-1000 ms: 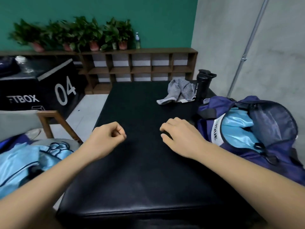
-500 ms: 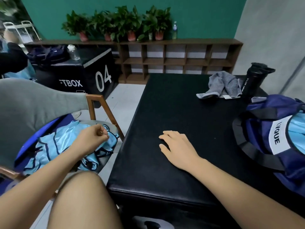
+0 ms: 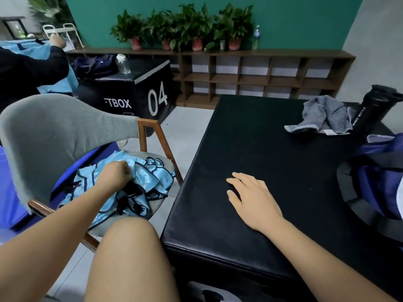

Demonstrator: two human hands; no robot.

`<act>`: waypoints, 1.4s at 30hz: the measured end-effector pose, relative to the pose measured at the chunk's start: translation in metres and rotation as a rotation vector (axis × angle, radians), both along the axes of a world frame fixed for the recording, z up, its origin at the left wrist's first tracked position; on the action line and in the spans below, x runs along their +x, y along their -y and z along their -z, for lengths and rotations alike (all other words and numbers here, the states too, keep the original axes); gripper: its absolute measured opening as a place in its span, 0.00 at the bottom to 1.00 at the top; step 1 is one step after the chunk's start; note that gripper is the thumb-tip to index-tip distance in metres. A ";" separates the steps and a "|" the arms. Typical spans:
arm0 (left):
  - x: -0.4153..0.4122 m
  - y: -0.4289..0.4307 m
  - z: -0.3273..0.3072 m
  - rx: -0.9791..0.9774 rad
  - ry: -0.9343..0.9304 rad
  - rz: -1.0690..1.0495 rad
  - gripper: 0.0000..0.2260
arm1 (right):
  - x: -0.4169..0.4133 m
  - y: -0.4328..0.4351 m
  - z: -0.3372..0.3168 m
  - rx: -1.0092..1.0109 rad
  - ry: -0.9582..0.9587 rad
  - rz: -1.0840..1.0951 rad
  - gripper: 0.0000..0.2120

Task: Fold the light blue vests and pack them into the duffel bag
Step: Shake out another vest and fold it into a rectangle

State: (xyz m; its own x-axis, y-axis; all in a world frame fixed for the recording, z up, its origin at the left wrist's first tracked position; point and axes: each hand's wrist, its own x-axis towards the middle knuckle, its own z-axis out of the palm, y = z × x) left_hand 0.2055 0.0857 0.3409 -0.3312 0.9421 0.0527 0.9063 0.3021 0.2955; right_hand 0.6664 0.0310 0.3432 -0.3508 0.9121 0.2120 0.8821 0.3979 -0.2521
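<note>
A seated person's left hand [image 3: 115,178] is clenched, fingers curled into a crumpled heap of shiny light blue vests [image 3: 152,179] edged in dark piping. The vests are piled on the round grey seat of a wooden-framed chair [image 3: 54,131] with a grey upholstered back, just beside a black padded table [image 3: 272,149]. The right hand [image 3: 255,199] lies palm-down on the tabletop, fingers straight and slightly spread, holding nothing. The two hands are well apart.

A navy blue fabric duffel bag [image 3: 379,184] with black straps sits at the table's right side, cut off by the frame; whether it is open cannot be told. At the far end, a rumpled grey striped towel [image 3: 322,115] lies just beside a tall black sport bottle [image 3: 375,110].

Behind, a black box [image 3: 139,92] printed "04" carries a clear plastic bottle [image 3: 123,64]. Potted green plants [image 3: 185,27] line a low brown wooden shelf unit [image 3: 261,73] against a teal wall. At far left, another person in a black sleeve [image 3: 30,70] holds up a light blue garment [image 3: 24,47].
</note>
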 end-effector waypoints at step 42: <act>0.139 0.079 -0.374 0.939 0.076 0.305 0.04 | -0.137 0.018 -0.116 -0.266 -0.797 -0.146 0.06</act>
State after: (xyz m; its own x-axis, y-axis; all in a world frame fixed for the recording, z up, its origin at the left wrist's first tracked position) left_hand 0.3447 0.0067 0.7154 -0.1145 0.5745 0.8104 0.8749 -0.3282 0.3562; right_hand 0.5292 0.0135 0.4594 -0.3053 0.9239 0.2307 0.3458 0.3333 -0.8771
